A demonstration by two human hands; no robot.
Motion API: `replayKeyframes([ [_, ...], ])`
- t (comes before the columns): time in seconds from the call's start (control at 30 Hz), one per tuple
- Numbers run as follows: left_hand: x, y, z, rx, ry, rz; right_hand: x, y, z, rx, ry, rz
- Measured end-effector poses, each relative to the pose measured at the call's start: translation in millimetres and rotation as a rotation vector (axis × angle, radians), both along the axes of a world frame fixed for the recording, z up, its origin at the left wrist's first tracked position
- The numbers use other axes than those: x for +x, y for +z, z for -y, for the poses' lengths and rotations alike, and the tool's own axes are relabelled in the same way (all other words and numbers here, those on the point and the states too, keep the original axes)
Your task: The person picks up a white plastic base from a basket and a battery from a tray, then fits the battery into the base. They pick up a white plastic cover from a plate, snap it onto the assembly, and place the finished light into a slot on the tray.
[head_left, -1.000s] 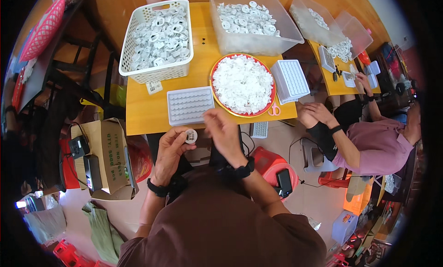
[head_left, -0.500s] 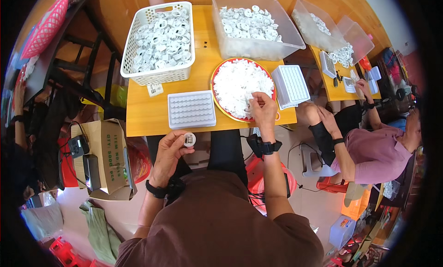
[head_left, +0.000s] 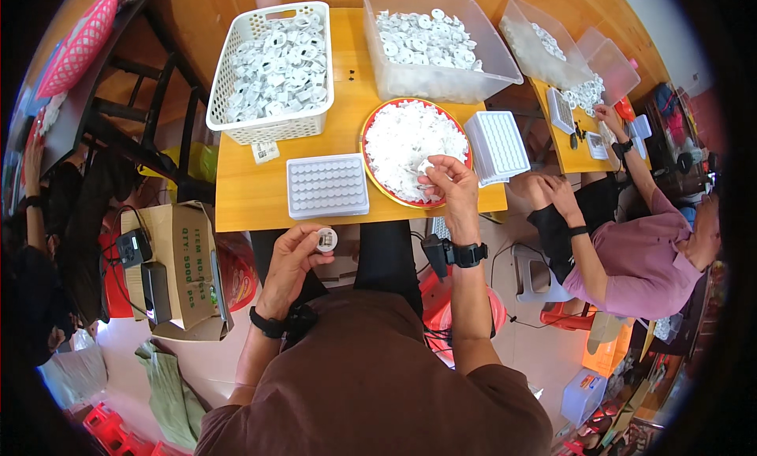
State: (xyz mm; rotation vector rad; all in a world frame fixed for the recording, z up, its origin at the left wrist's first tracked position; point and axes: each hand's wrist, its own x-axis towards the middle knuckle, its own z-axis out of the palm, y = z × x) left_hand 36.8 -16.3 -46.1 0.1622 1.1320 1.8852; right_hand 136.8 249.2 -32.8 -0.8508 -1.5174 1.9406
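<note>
The left hand [head_left: 290, 260] is at the near side of the table [head_left: 252, 192], out past its edge. Its thumb and fingers are pressed together on a round white piece [head_left: 327, 239]. The flat face of the piece looks up, and a small dark and shiny part shows in its middle.

The right hand [head_left: 453, 186] is over the near right part of a round plate [head_left: 367, 168]. Its thumb and fingers are almost closed, and they pinch a small white bit [head_left: 426, 166]. The shape of that bit is too small to tell. The plate has a red and gold rim, and a big heap of white bits [head_left: 406, 137] sits on it.

A pale tray [head_left: 327, 186] with rows of dips lies just left of the plate. A stack of trays [head_left: 497, 145] stands just right of the plate. At the far left is a white basket [head_left: 276, 129] full of white parts [head_left: 276, 66]. At the far right is a clear tub [head_left: 441, 84] with more white parts in it. 2 tiny black bits [head_left: 351, 75] lie between the basket and the tub.

Well to the right, a person in a pink shirt [head_left: 635, 259] sits by another table [head_left: 568, 152], with 1 hand over it.
</note>
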Motion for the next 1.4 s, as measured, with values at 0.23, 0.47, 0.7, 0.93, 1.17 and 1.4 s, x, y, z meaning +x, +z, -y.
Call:
replayKeyframes([
  [0.23,0.1,-0.2,1.1,-0.009,-0.002,-0.001,-5.3,0.5,11.3,-0.098,0.002,-0.057],
  [0.47,0.2,1.5,1.8,-0.01,0.007,-0.001,-6.9,-3.6,14.7,-0.094,0.041,-0.109],
  [0.7,-0.3,-1.1,2.3,0.006,0.017,0.004,-9.6,-2.4,24.9,-0.043,0.028,-0.062],
  [0.93,-0.7,0.2,3.7,0.006,0.007,0.006,-9.9,3.1,27.7,-0.058,0.07,-0.04],
  [1.17,-0.5,0.8,2.4,-0.015,0.008,0.007,-10.4,3.4,33.1,-0.166,0.031,-0.116],
  [1.4,-1.5,3.8,3.9,-0.017,0.012,0.017,-14.5,0.5,44.7,-0.102,0.088,-0.176],
])
